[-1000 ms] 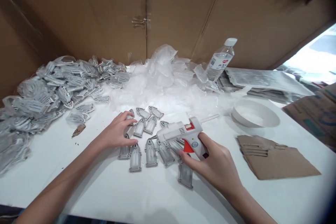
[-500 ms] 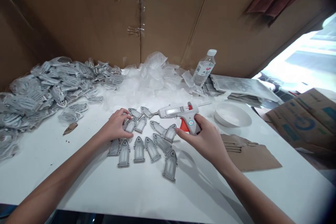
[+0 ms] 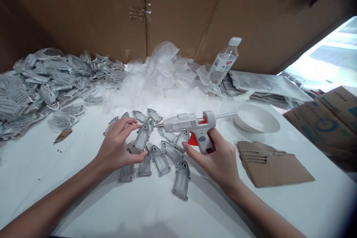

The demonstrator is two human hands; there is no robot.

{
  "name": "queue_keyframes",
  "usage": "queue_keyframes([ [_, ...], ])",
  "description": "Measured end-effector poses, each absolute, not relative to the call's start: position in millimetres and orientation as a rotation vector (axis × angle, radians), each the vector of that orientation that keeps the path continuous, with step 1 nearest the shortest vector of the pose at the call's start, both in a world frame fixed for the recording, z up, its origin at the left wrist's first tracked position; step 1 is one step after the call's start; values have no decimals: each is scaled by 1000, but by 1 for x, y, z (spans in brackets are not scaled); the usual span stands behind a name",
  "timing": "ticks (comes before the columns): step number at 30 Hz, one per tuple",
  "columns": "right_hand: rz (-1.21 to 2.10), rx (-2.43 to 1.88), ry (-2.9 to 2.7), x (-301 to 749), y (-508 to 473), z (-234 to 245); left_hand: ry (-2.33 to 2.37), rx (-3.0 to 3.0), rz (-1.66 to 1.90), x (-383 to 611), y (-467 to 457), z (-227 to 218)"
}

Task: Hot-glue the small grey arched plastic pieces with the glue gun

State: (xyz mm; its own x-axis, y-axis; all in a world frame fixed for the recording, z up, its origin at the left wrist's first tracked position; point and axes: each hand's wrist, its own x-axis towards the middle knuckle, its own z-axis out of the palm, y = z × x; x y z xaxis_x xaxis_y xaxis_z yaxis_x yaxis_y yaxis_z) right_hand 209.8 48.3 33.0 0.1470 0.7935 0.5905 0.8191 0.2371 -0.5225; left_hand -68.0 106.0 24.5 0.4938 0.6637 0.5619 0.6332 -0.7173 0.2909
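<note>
Our left hand [image 3: 117, 148] pinches the light, seemingly rigid arch piece [image 3: 142, 137] edgewise; at 3 o'clock our right hand [image 3: 220, 156] clasps the glue gun [image 3: 187, 122].

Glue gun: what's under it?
Below the glue gun barrel, grey arch-shaped pieces lie on the white table. The right hand wraps the grip, hiding anything beneath. The left hand holds one piece at the nozzle.

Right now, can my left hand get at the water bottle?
Probably not easily: the left hand holds a grey arch piece, and the glue gun and heaped clear bags lie between it and the water bottle.
</note>
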Motion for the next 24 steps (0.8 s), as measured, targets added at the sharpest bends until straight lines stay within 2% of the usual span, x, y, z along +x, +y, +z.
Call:
queue_keyframes([
  [12, -145, -1422, -1766, 207, 49, 24, 1193, 2479, 1130, -59, 91, 26],
  [24, -122, -1568, -1745, 207, 46, 23, 1259, 2350, 1108, -56, 86, 26],
])
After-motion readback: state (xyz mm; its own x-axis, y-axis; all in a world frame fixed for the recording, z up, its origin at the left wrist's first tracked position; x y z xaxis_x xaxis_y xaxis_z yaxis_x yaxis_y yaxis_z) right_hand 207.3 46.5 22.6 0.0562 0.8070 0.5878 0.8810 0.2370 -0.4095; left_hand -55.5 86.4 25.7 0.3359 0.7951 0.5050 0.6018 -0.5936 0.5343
